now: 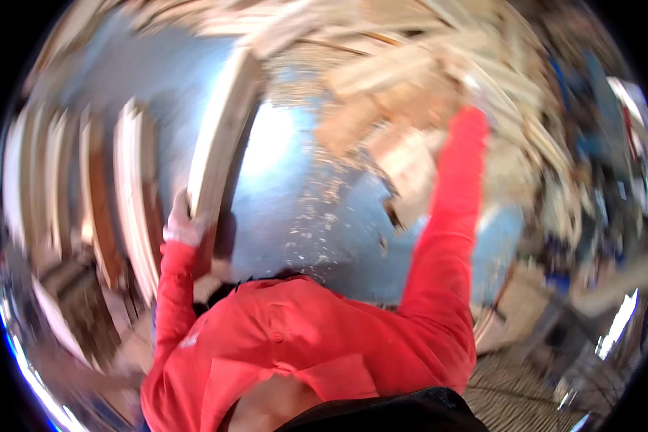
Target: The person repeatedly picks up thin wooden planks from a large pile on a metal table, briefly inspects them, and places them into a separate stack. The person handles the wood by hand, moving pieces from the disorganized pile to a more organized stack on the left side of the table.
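Observation:
The picture is heavily motion-blurred. My left hand [183,225] is closed around the lower end of a long pale wooden board [223,129] that rises upward from it over the blue floor. My right arm, in a red sleeve, reaches up to the pile of pale wood offcuts [389,93]. My right hand [474,92] is lost in the blur at the edge of that pile; whether it holds anything does not show.
A blue floor [302,209] strewn with sawdust lies between my arms. Several long boards [133,194] stand or lie side by side at the left. Blurred clutter and a pale box shape [525,295] sit at the right.

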Demonstrator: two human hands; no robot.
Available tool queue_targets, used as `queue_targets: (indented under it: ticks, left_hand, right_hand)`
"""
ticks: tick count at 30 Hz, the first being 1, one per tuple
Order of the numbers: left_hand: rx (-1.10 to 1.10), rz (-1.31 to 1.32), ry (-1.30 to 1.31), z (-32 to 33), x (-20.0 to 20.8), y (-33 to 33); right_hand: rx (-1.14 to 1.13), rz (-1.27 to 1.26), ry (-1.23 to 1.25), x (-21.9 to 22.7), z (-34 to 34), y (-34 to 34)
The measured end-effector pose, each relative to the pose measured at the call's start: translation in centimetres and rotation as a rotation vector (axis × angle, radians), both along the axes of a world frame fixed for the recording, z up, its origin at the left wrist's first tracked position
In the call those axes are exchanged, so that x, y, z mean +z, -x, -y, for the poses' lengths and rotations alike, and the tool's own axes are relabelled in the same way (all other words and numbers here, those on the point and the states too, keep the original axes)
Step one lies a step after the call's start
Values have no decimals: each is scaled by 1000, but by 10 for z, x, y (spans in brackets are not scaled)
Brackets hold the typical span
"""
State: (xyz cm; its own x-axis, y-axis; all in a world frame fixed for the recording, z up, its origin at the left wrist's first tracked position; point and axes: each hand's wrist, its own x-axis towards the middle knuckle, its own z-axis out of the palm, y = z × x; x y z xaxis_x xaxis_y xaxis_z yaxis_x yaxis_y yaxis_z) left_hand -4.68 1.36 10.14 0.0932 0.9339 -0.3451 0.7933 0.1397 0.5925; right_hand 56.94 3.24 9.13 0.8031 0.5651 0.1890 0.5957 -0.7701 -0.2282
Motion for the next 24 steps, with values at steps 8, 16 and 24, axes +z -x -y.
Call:
queue_targets:
  ticks: [8, 16, 24]
  left_hand:
    - [229, -417, -126, 36, -34, 83]
    - [317, -563, -416, 55, -34, 97]
    - [166, 37, -307, 32, -53, 26]
  right_hand:
    - [50, -62, 290, -34, -26, -40]
    - [280, -178, -209, -18, 102, 109]
    - [235, -2119, -1151, 1, 153, 404]
